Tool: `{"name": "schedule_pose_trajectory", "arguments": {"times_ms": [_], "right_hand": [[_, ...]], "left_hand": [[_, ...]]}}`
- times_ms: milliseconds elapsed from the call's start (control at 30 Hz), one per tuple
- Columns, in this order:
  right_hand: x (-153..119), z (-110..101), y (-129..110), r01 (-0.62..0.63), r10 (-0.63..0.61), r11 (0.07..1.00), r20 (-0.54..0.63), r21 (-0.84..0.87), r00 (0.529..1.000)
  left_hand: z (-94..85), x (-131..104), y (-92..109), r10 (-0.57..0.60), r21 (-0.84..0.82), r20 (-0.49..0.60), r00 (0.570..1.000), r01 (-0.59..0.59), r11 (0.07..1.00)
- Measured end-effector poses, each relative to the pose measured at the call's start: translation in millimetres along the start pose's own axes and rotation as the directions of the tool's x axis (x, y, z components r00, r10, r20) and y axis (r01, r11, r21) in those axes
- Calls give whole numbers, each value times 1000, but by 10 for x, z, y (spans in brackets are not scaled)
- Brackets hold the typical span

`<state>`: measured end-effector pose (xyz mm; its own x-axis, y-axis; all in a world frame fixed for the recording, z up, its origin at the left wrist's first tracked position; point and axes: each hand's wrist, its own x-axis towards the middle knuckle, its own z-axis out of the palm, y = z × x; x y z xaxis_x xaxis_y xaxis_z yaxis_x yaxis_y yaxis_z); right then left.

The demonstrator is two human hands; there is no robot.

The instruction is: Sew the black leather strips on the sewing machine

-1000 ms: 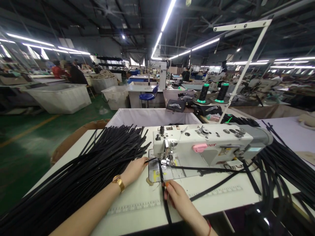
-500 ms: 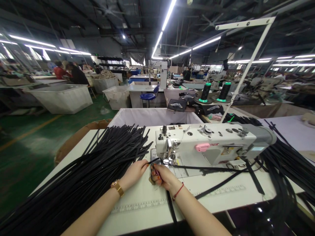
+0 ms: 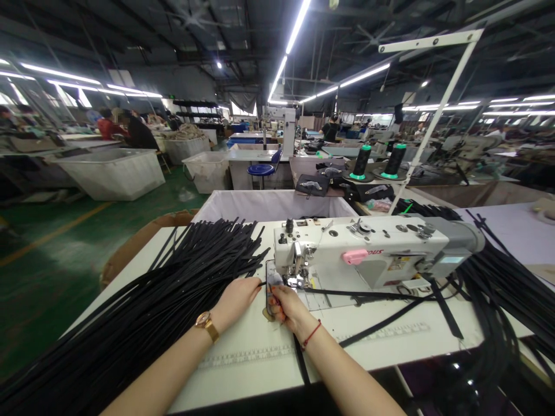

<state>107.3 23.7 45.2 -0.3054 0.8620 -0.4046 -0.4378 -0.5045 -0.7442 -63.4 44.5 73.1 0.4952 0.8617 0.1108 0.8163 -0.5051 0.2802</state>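
Observation:
My left hand (image 3: 240,299), with a gold watch at the wrist, is closed. Its fingertips pinch a narrow black strap (image 3: 262,283), whose short end sticks out toward the machine. Just left of the needle area, my right hand (image 3: 288,308) is curled around what look like small thread snips (image 3: 270,287), mostly hidden by the fingers. The white sewing machine (image 3: 323,252) stands right behind this hand. Another black strap (image 3: 359,294) lies along its bed, running right from the presser foot (image 3: 295,281).
A big bundle of black straps (image 3: 173,300) covers the table's left side. More straps (image 3: 498,283) hang at the right. A printed ruler (image 3: 251,355) runs along the front of the white table (image 3: 229,384). Behind stand thread cones (image 3: 361,162) and a lined bin (image 3: 277,203).
My right hand's fingers have drawn closer together around the snips. The strap stretch between my left fingertips and the presser foot now shows shorter. Both hands stay in nearly the same place.

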Motion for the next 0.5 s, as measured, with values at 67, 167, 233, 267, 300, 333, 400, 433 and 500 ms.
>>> {"name": "schedule_pose_trajectory", "arguments": {"times_ms": [67,167,233,267,300,333,400,433,500], "right_hand": [[-91,23,-4,35,-35,999,3,7,999],[-268,57,13,52,-52,998,16,24,998],[-400,79,50,44,-45,998,24,39,999],[-468,92,76,40,-42,998,28,46,999],[-538,105,107,37,-38,998,33,49,999],[-609,119,141,32,-34,998,40,52,999],[-757,145,216,22,-25,998,59,57,998],[-834,155,255,14,-18,998,70,55,997],[-989,170,333,-6,1,999,95,48,995]], "left_hand": [[-69,-29,-11,18,11,-27,999,-18,1000],[-214,-99,-39,46,-24,-183,982,-52,998],[-360,-184,-73,44,-67,-359,932,-73,995],[-457,-249,-99,40,-73,-441,896,-81,994],[-573,-338,-132,38,-60,-508,860,-80,995],[-706,-455,-174,36,-29,-569,821,-64,998],[-1008,-780,-274,16,51,-691,723,26,998],[-1161,-983,-324,-17,75,-759,651,114,991],[-1422,-1420,-391,-121,37,-848,515,286,958]]}}
